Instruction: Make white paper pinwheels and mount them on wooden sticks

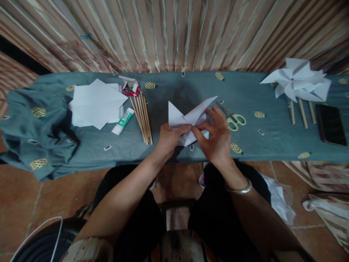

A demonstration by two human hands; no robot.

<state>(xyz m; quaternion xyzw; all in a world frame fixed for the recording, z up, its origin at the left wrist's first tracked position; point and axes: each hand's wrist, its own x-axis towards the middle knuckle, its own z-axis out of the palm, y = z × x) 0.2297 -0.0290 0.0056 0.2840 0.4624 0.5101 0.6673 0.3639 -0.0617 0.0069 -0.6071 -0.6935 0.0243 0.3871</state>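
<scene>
A white paper pinwheel [195,115], its corners folded toward the middle, is held up over the cloth-covered table. My left hand [169,136] grips its left side, the thumb pressing near the centre. The fingers of my right hand [215,133] are closed at the centre and right side of the same paper; whether they also pinch something small there is hidden. Just right of my right hand lie scissors [235,120] with pale green handles. To the left of my left hand are several thin wooden sticks [142,118].
A stack of white paper [95,103], a glue stick [123,121] and an open red box of small metal pins [131,87] stand on the left. Finished pinwheels [298,80] on sticks and a black phone [331,124] lie at the right. A pleated curtain [163,36] hangs behind.
</scene>
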